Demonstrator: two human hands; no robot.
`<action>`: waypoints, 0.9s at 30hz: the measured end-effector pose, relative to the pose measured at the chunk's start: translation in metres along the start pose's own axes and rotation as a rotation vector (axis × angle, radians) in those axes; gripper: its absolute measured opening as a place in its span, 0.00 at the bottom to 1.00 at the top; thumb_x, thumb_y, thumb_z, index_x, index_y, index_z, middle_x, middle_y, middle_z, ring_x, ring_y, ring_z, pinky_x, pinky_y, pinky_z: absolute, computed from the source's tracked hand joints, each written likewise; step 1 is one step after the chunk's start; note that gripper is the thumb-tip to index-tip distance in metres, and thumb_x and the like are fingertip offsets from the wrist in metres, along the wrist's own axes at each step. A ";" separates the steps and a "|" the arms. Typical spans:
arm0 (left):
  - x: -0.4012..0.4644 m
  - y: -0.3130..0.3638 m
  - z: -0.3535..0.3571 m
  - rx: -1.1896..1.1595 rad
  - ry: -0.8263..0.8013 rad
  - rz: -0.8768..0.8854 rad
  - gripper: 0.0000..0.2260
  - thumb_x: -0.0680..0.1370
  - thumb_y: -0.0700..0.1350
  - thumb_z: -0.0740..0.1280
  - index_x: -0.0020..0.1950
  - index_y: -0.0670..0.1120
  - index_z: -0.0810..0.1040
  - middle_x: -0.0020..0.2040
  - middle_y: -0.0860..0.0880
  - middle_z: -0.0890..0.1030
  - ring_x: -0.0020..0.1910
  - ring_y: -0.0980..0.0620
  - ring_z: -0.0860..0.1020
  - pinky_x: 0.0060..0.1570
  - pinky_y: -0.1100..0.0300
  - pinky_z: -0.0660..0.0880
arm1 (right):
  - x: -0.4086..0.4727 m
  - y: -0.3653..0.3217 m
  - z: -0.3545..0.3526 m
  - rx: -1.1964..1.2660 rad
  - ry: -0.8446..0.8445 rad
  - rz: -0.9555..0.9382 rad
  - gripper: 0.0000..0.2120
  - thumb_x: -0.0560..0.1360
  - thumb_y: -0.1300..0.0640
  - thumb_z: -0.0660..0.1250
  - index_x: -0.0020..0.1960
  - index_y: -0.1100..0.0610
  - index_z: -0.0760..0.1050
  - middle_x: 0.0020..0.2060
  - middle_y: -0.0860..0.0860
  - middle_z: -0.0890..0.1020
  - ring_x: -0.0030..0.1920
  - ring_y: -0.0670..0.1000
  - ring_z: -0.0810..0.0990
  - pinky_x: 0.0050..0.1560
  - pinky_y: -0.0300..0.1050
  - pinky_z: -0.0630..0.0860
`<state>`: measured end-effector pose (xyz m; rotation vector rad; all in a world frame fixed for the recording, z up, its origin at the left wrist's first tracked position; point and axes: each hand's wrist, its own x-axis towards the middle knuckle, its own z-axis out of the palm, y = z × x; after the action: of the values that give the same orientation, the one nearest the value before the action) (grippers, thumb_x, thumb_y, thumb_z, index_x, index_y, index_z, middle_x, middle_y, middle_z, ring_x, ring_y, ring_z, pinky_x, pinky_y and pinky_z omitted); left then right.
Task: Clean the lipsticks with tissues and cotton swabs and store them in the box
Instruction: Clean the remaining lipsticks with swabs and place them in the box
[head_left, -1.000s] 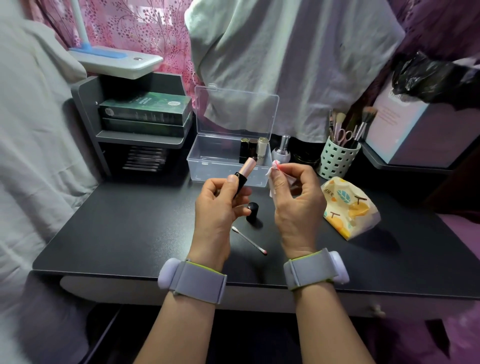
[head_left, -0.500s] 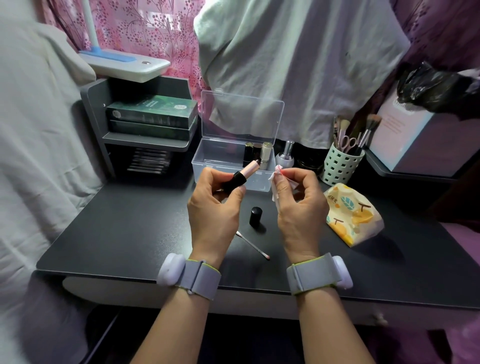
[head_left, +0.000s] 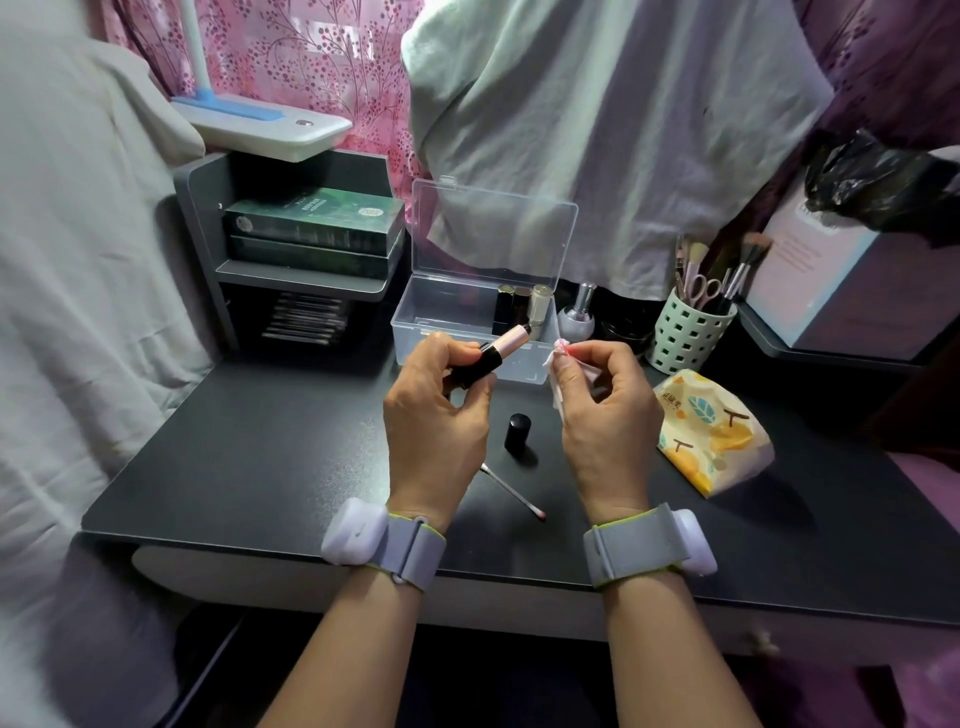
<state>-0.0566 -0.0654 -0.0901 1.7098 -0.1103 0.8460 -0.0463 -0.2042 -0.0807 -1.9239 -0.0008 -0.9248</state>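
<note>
Nearest on the dark table (head_left: 260, 467) lies a cotton swab (head_left: 511, 491) with a reddened tip, and just beyond it stands a black lipstick cap (head_left: 518, 432). Above these, the left hand (head_left: 436, 415) grips an uncapped lipstick (head_left: 493, 353), its fingers curled round the black base. The right hand (head_left: 602, 410) pinches a pink-stained tissue (head_left: 558, 364). A tissue pack (head_left: 709, 431) sits to the right. Farther back, the clear box (head_left: 467, 322) stands open, holding several lipsticks (head_left: 522, 306).
</note>
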 end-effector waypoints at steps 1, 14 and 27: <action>-0.001 0.000 0.001 0.003 0.003 0.008 0.12 0.73 0.36 0.74 0.47 0.50 0.76 0.45 0.51 0.81 0.45 0.49 0.82 0.49 0.50 0.81 | 0.000 0.002 -0.001 -0.019 -0.006 0.003 0.04 0.77 0.52 0.72 0.48 0.51 0.79 0.42 0.46 0.82 0.42 0.44 0.80 0.43 0.41 0.77; -0.014 -0.001 0.014 -0.032 -0.027 -0.068 0.09 0.73 0.37 0.75 0.46 0.47 0.77 0.44 0.51 0.83 0.46 0.51 0.83 0.51 0.58 0.80 | -0.005 0.046 -0.016 -0.502 -0.315 0.272 0.08 0.75 0.47 0.69 0.43 0.49 0.74 0.43 0.50 0.83 0.47 0.57 0.79 0.43 0.49 0.75; -0.016 0.005 0.012 -0.005 -0.019 -0.178 0.08 0.73 0.39 0.76 0.46 0.46 0.78 0.42 0.54 0.84 0.42 0.56 0.83 0.43 0.73 0.74 | 0.002 0.024 -0.011 -0.191 -0.256 0.284 0.08 0.76 0.46 0.70 0.44 0.51 0.79 0.39 0.45 0.83 0.45 0.50 0.81 0.51 0.51 0.78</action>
<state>-0.0652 -0.0831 -0.0968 1.6959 0.0271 0.6969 -0.0431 -0.2262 -0.0953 -2.1394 0.2118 -0.5012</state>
